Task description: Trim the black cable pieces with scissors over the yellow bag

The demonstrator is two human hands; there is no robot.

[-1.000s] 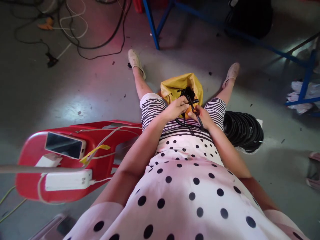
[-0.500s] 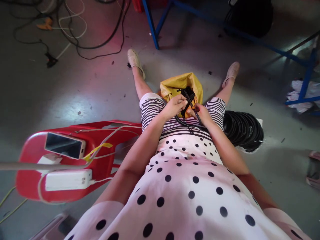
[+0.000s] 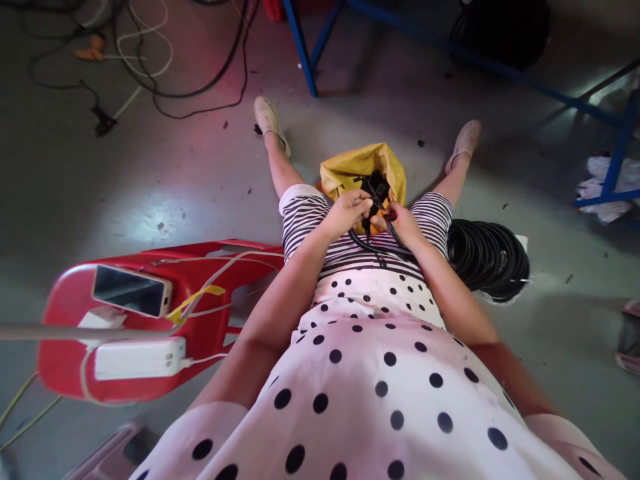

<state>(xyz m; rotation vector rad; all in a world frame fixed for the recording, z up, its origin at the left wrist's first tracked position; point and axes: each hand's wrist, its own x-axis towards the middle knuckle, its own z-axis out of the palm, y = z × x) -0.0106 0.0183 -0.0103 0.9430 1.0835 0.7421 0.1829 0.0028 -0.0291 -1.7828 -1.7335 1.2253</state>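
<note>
Between my spread legs sits an open yellow bag [image 3: 345, 168] with black pieces [image 3: 379, 185] inside, too small to make out. Over its near edge, my left hand [image 3: 350, 212] pinches a black cable [image 3: 393, 232] between thumb and fingers. My right hand [image 3: 404, 223] is closed round the same cable, a little lower and to the right. A corrugated black stretch of cable loops below my hands across my striped shorts [image 3: 307, 217]. The fingertips partly hide the cable where they grip it.
At my left a red stool [image 3: 60, 300] carries a phone [image 3: 133, 291], a white power bank [image 3: 140, 359] and white cords. A coil of black tubing [image 3: 493, 260] lies right of my leg. Blue metal frame legs [image 3: 301, 50] stand ahead; loose cables [image 3: 200, 90] cover the floor at far left.
Both hands stay nearly in place on the black cable, with only slight finger movement. The view has shifted very slightly.
</note>
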